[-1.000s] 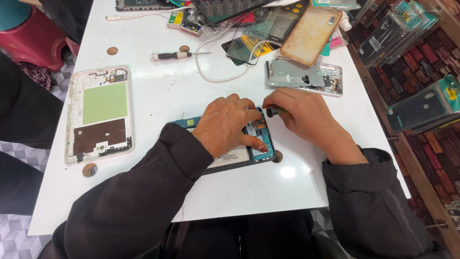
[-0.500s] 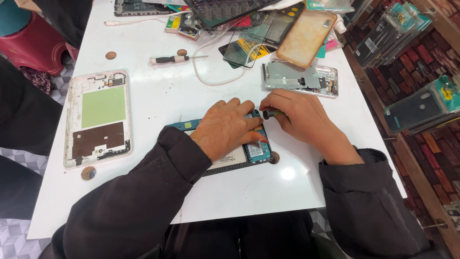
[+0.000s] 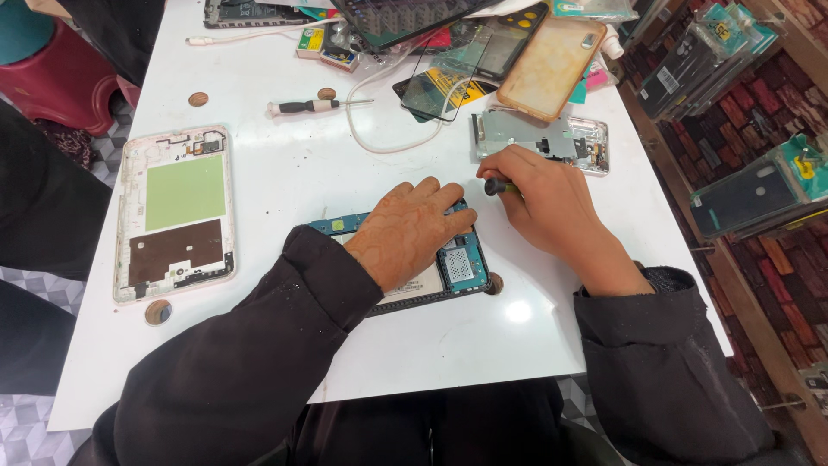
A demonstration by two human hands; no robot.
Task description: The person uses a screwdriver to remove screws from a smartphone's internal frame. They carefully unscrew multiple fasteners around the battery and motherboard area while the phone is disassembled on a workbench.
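The left hand still lies flat, fingers spread, on the opened phone at the table's near edge. The right hand has drawn slightly back, fingers closed on a small screwdriver (tip probably lifted off). Beyond lies a metal frame.

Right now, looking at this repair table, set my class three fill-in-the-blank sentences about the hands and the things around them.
1. The left hand presses flat on the opened ____.
2. The right hand grips a small ____.
3. The tablet back cover, with its green panel, lies to the ____ of both hands on the white table.

Missing words: phone; screwdriver; left
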